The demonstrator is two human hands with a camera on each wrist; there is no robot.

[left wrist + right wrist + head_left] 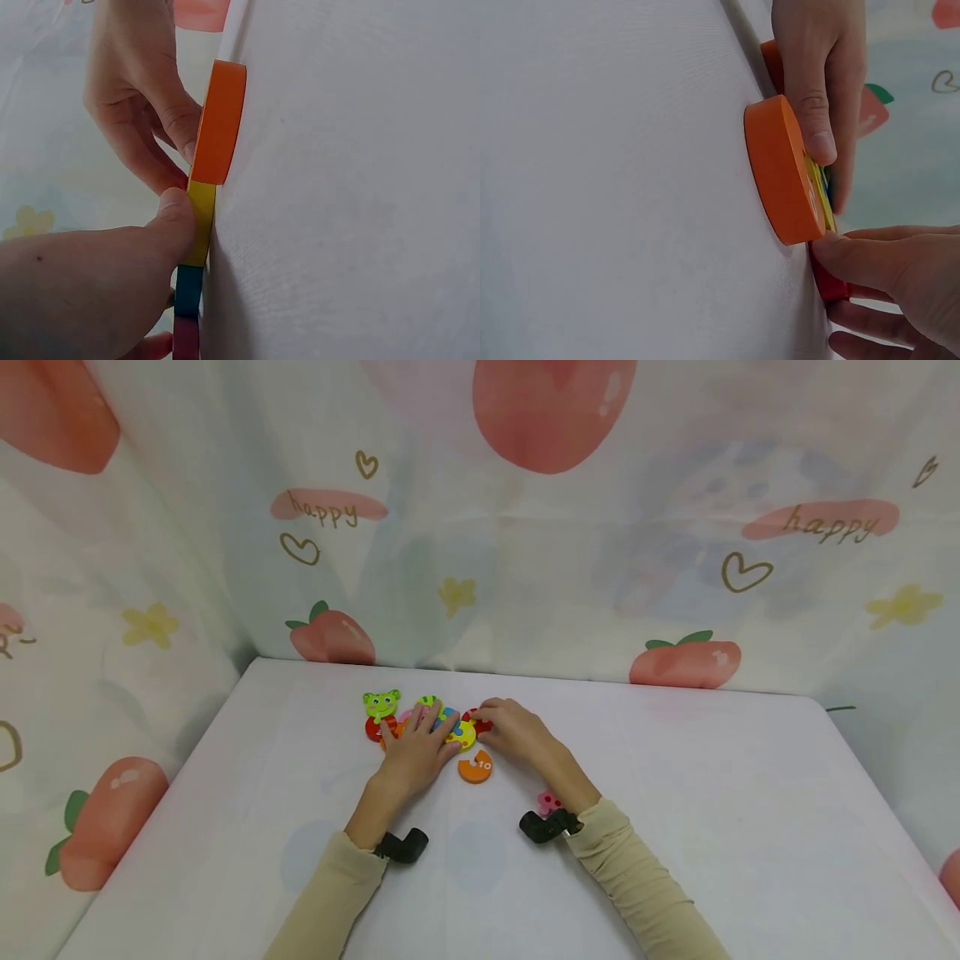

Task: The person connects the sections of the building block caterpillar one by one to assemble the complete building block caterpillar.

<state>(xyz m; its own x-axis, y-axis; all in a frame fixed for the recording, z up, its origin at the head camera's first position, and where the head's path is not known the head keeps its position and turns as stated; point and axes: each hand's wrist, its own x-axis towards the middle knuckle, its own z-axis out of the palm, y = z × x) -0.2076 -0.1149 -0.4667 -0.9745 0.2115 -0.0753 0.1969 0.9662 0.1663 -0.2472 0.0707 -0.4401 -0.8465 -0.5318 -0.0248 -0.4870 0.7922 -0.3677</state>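
Observation:
A row of colourful jigsaw puzzle pieces lies near the table's back edge, with a smiling green animal-head piece point(381, 703) at its left end. My left hand point(415, 758) rests across the row, fingers spread, partly hiding the blue, pink and orange pieces. Its thumb touches the yellow piece point(465, 739). At the row's right end my right hand point(522, 735) pinches a red puzzle piece point(829, 279) between thumb and fingers, right against the yellow one. In front of them sits a loose orange, curved numbered piece point(476, 768).
A pink piece with dark red spots point(548, 802) lies by the right wrist, partly covered by the black wrist camera point(543, 827). The white-covered table point(720, 827) meets a fruit-printed curtain point(510, 610) behind and at the left.

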